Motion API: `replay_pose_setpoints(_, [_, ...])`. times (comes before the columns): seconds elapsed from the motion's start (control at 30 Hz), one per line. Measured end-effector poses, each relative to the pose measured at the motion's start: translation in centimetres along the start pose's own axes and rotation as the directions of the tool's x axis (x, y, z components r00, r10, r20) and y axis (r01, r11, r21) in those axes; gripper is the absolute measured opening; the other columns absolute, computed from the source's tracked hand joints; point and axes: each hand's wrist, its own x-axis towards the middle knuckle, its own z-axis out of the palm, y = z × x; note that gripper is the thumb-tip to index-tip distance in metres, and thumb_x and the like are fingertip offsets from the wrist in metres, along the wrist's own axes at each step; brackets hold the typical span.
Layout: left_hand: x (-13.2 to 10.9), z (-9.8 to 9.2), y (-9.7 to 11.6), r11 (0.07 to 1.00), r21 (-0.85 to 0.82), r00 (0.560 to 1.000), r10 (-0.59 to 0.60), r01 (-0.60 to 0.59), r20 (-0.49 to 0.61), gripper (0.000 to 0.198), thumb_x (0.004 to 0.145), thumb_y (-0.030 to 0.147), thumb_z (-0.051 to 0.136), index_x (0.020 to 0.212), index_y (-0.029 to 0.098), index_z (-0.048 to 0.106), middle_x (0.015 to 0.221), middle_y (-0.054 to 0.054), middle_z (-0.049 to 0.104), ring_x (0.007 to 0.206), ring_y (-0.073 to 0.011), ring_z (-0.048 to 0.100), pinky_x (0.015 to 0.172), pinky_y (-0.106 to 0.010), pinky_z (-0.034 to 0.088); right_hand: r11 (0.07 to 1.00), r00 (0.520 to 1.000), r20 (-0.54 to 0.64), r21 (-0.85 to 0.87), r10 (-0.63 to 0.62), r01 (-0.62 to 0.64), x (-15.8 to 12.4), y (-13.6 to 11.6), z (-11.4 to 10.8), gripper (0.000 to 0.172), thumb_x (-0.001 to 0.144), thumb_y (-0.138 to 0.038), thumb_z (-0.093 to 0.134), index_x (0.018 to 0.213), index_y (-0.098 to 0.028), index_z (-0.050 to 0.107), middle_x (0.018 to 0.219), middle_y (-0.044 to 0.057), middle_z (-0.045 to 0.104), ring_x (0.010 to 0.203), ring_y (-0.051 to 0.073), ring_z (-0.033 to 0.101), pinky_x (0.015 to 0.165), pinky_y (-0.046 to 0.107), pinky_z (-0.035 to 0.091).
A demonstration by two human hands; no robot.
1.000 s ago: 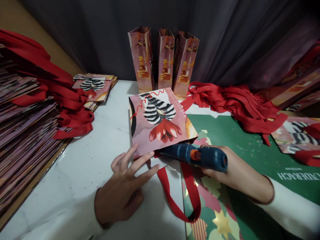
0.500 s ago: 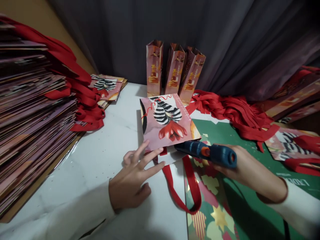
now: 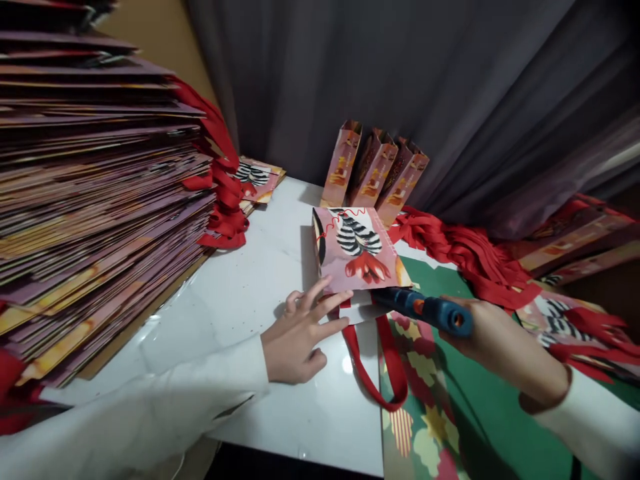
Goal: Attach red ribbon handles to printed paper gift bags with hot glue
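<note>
A pink paper gift bag with a striped bow and a red flower printed on it lies on the white table, its opening towards me. A red ribbon handle loops out of this near edge, next to a white flap. My left hand has its fingers spread, the tips at the bag's near left edge. Wrapped round a dark blue glue gun, my right hand keeps its nozzle end inside the bag's mouth, where the tip is hidden.
A tall stack of flat bags with red ribbons stands at left. Three upright bags stand by the dark curtain. Heaped red ribbons and more bags lie at right. A green printed sheet covers the table's right part.
The camera view has swung left, so the scene sits further right and more of the stack shows. Both hands, the bag and the glue gun keep nearly the same positions relative to each other.
</note>
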Motion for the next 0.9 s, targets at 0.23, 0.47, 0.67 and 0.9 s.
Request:
replay_pose_setpoints(0.23, [0.0, -0.1, 0.2, 1.000, -0.018, 0.999, -0.023, 0.023, 0.024, 0.069, 0.063, 0.018, 0.052, 0.131, 0.030, 0.055, 0.159, -0.001, 0.021, 0.142, -0.0434, 0.012, 0.089, -0.053, 0.032, 0.975, 0.997, 0.080, -0.224, 0.020, -0.001, 0.0, -2.6, -1.1, 0.016, 0.077, -0.007, 0.047, 0.071, -0.022, 0.048, 0.072, 0.005, 0.066, 0.061, 0.019, 0.062, 0.054, 0.028, 0.033])
replay_pose_setpoints(0.47, [0.1, -0.4, 0.3, 1.000, -0.017, 0.998, -0.025, 0.026, 0.054, 0.069, 0.063, 0.017, 0.053, 0.130, 0.028, 0.055, 0.160, -0.002, 0.021, 0.142, -0.0434, 0.011, 0.089, -0.056, 0.032, 0.895, 0.994, 0.107, -0.443, 0.000, 0.048, 0.3, -5.4, -1.9, 0.019, 0.081, -0.003, 0.046, 0.077, -0.018, 0.056, 0.076, 0.009, 0.069, 0.073, 0.024, 0.067, 0.061, 0.031, 0.035])
replay_pose_setpoints(0.67, [0.2, -0.5, 0.2, 0.999, -0.018, 0.997, -0.036, 0.037, 0.067, 0.070, 0.063, 0.017, 0.053, 0.132, 0.031, 0.053, 0.159, 0.000, 0.021, 0.142, -0.0434, 0.011, 0.088, -0.055, 0.034, 0.852, 0.993, 0.094, -0.512, -0.065, 0.104, 0.5, -6.8, -1.7, 0.026, 0.080, 0.003, 0.043, 0.084, -0.014, 0.062, 0.081, 0.011, 0.071, 0.077, 0.026, 0.069, 0.066, 0.033, 0.038])
replay_pose_setpoints(0.9, [0.3, -0.5, -0.3, 0.999, -0.043, 0.998, -0.002, 0.004, 0.057, 0.070, 0.061, 0.017, 0.053, 0.130, 0.029, 0.055, 0.159, -0.001, 0.018, 0.142, -0.0463, 0.008, 0.091, -0.057, 0.032, 0.997, 0.994, -0.092, 0.049, 0.058, -0.054, -1.8, -1.1, 0.2, 0.005, 0.071, -0.018, 0.058, 0.074, -0.021, 0.062, 0.058, -0.002, 0.062, 0.050, 0.016, 0.058, 0.046, 0.024, 0.036])
